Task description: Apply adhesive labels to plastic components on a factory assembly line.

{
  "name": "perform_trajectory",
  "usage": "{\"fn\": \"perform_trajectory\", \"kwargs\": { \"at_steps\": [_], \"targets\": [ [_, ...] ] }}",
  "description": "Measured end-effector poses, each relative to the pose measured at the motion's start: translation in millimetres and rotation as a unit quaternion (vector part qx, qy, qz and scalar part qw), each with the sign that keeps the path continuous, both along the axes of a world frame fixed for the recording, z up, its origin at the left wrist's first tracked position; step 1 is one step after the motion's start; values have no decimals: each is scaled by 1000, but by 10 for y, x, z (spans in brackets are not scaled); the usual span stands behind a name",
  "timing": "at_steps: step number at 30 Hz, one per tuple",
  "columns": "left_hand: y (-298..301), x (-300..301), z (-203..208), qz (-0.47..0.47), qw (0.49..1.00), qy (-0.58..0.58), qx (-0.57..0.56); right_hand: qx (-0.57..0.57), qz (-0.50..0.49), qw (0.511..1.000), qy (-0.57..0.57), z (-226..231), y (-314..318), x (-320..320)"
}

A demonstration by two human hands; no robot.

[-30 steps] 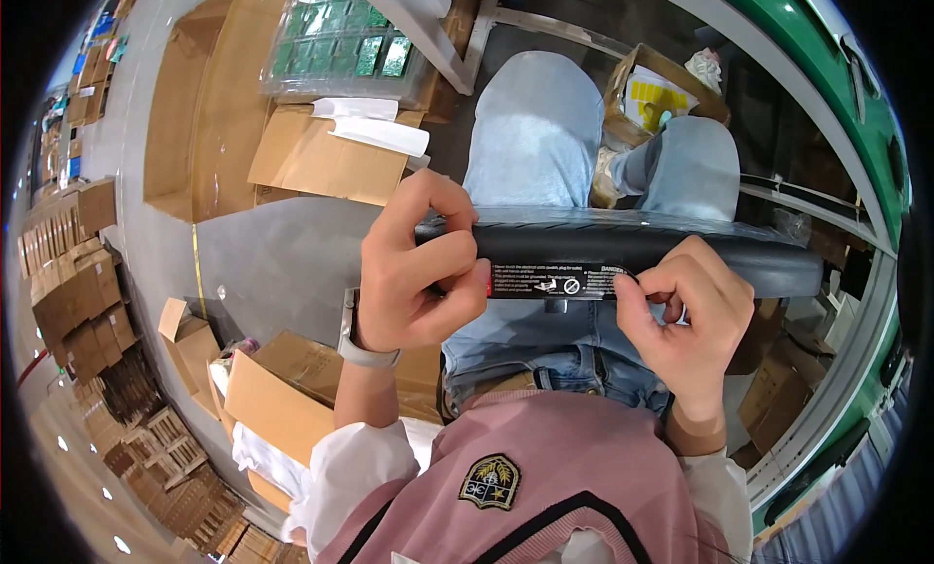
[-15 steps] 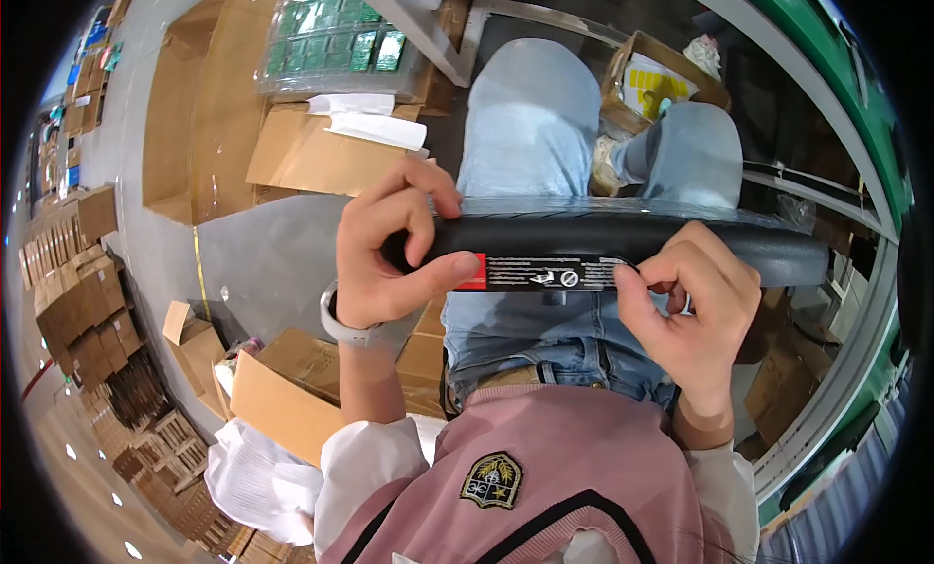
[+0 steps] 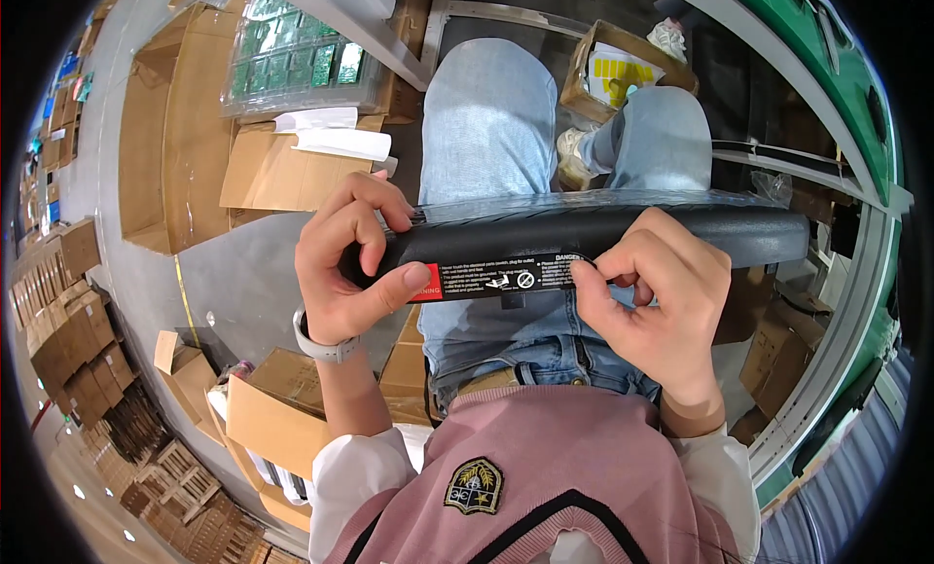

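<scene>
A long black plastic device with rounded edges lies crosswise above my lap, its right end slightly higher. My left hand is closed around its left end, thumb pressed near the red end of a black label strip on the side facing me. At the strip's other end, the thumb and bent fingers of my right hand pinch its edge. Clear plastic film shows along the device's far side. My right hand hides the label's right tip.
Left of my legs stand an open cardboard box and a clear tray of green circuit boards. Another open carton is by my left elbow. A small box sits beyond my feet. A light metal frame runs along the right.
Both hands and the device sit further left in the picture, and the device is tilted a little more. A white garment at lower left has gone from view, uncovering a carton's contents.
</scene>
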State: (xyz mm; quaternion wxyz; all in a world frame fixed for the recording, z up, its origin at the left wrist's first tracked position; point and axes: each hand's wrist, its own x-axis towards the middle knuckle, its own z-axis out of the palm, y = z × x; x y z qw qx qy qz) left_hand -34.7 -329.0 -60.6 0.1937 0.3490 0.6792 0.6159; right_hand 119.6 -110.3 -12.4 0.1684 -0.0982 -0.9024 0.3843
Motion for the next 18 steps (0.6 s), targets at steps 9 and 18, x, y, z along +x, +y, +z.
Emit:
{"fn": "perform_trajectory", "kwargs": {
  "at_steps": [9,18],
  "targets": [
    [15,5,-20,-1,1000,4,2,21,-6,1000,-6,-25,-13,3],
    [-25,13,-26,4,1000,28,10,172,-54,979,-94,170,152,56]
  ]
}}
